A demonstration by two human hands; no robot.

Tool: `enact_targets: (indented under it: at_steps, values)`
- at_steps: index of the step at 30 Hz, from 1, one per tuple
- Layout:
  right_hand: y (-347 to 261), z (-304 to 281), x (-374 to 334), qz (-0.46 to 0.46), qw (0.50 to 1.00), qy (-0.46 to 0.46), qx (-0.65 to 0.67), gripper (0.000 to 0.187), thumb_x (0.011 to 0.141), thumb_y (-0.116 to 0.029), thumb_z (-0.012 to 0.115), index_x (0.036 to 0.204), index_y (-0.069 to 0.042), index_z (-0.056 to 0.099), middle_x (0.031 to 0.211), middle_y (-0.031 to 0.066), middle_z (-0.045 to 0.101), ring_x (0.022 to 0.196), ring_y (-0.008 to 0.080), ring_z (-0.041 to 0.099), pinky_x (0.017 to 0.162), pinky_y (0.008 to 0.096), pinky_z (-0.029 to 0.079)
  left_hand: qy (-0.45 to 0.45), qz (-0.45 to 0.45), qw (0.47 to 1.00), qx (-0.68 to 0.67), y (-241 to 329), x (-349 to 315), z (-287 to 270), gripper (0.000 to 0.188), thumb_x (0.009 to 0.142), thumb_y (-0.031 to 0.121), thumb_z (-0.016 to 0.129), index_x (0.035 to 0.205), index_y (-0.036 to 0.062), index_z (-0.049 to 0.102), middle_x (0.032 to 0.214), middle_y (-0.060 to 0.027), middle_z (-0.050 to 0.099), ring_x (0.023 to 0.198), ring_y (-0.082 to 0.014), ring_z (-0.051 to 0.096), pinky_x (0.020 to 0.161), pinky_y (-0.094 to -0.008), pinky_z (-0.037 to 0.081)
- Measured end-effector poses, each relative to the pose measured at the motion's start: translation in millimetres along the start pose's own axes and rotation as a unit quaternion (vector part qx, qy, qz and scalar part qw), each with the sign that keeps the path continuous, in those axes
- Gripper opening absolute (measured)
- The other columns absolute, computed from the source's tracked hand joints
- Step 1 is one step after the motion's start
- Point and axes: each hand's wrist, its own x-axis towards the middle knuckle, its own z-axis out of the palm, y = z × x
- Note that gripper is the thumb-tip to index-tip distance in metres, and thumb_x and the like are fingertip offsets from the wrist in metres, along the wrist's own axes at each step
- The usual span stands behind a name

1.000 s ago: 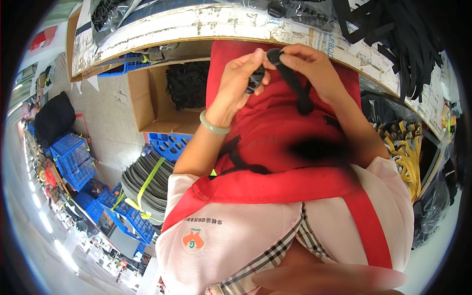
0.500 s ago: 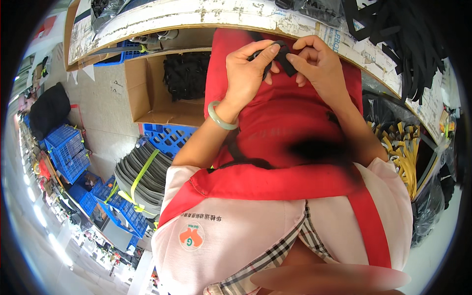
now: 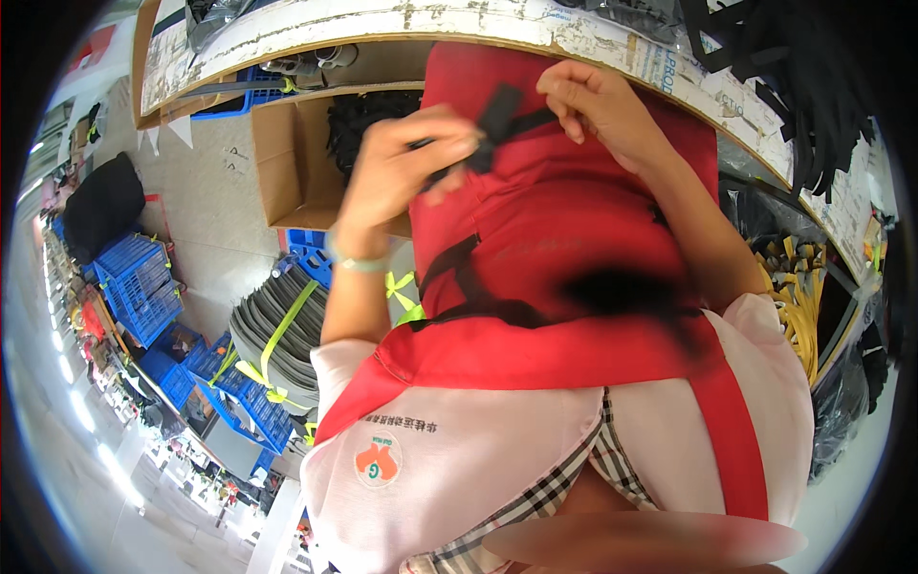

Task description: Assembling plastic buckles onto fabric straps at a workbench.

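Note:
Over the red apron [image 3: 564, 206] on my lap, my left hand [image 3: 406, 158] is closed on a short black webbing strap [image 3: 498, 113]. Motion blurs both the hand and the strap, so the strap's lower end between the fingers cannot be made out. My right hand [image 3: 591, 105] is held up near the table edge, apart from the strap. Its fingers are loosely bent and spaced, with nothing visible in them.
A cardboard box [image 3: 277, 163] with black pieces stands beside my left hand. The worn white worktable [image 3: 430, 24] curves across the far side, black straps [image 3: 813, 115] hanging at its right. Grey strips [image 3: 277, 330] are bundled at left; yellow-edged strips [image 3: 796, 306] sit at right.
My left hand has moved left and slightly down with the black strap, toward the cardboard box. My right hand has let go of the strap and stays near the table edge.

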Motion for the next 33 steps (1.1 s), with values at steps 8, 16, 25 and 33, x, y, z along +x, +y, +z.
enact_targets:
  at_steps: [8, 16, 25, 33]
  values:
    - [0.4, 23.0, -0.1, -0.037, 0.981, -0.016, -0.192, 0.019, 0.093, -0.022, 0.058, 0.1, -0.006, 0.063, 0.072, -0.0006, 0.058, 0.058, 0.0053, 0.054, 0.051, 0.02, 0.044, 0.351, 0.044, 0.932, 0.08, -5.5, -59.7, -65.9, 0.021, 0.095, 0.018, 0.058, 0.104, 0.0007, 0.068, 0.071, -0.0045, 0.062, 0.049, -0.0063, 0.051, 0.043, -0.0186, 0.038]
    - [2.8, 50.6, 4.7, -0.036, 0.986, -0.073, -0.145, 0.017, 0.093, -0.019, 0.06, 0.098, -0.003, 0.064, 0.071, 0.0029, 0.062, 0.055, 0.0068, 0.056, 0.046, 0.0195, 0.043, 0.18, 0.146, 0.967, -0.1, -57.9, 32.4, 45.9, 0.04, 0.1, 0.03, 0.048, 0.099, -0.0059, 0.066, 0.085, -0.0074, 0.061, 0.058, -0.0101, 0.056, 0.046, -0.0205, 0.043]
    - [7.2, 36.9, -11.5, -0.249, 0.877, 0.014, -0.412, 0.018, 0.091, -0.016, 0.06, 0.101, -0.001, 0.059, 0.074, 0.0052, 0.061, 0.061, 0.0103, 0.059, 0.056, 0.0274, 0.046, 0.109, -0.015, 0.978, -0.179, -55.2, 48.0, 53.3, 0.058, 0.1, 0.047, 0.038, 0.096, -0.0046, 0.064, 0.068, -0.0083, 0.061, 0.051, -0.0119, 0.055, 0.039, -0.021, 0.042]
    - [18.0, 13.0, -4.0, -0.091, 0.993, 0.034, -0.073, 0.018, 0.097, -0.019, 0.053, 0.096, -0.001, 0.059, 0.078, 0.0049, 0.062, 0.061, 0.0095, 0.059, 0.052, 0.0218, 0.048, 0.112, -0.011, 0.963, -0.243, -62.1, 54.9, 57.4, 0.012, 0.089, 0.008, 0.064, 0.098, 0.0007, 0.063, 0.075, -0.0061, 0.063, 0.06, -0.0095, 0.059, 0.043, -0.0188, 0.043]
